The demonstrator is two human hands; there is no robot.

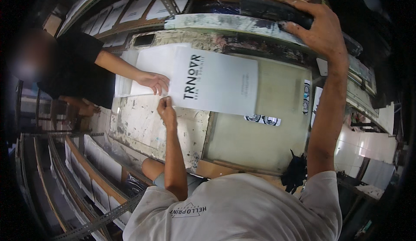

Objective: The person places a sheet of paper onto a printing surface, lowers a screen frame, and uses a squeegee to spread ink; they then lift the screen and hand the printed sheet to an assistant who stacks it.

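Head view, looking down: my left hand point(166, 109) is at the near-left corner of a white printed sheet point(225, 74), thumb and finger pinching its edge, wrist low over the worktable point(141, 115). The sheet bears bold black lettering running up its left part and fainter small print toward its right end; it lies aslant in the middle of the table, its right portion over a pale flat panel point(242, 141). My right hand point(320, 29) is well apart from it, up at the far right, thumb on the near side and fingers over the top, closed around the end of a dark bar point(264, 13). Just below that bar runs a white, paint-smeared beam point(208, 22). Co-worker at left, dark top; their hand point(154, 83) is just beyond mine, fingers spread, at the near edge of a pile of white sheets point(151, 59) left of the printed one. One black-and-white sticker point(262, 119) shows at the printed sheet's near-right edge; a second sticker point(306, 96) stands lengthwise at the panel's right edge. Black glove point(294, 171) at the near-right corner of the panel. Shelves point(110, 35) of printed white sheets far left, a slatted rack point(86, 176) near left
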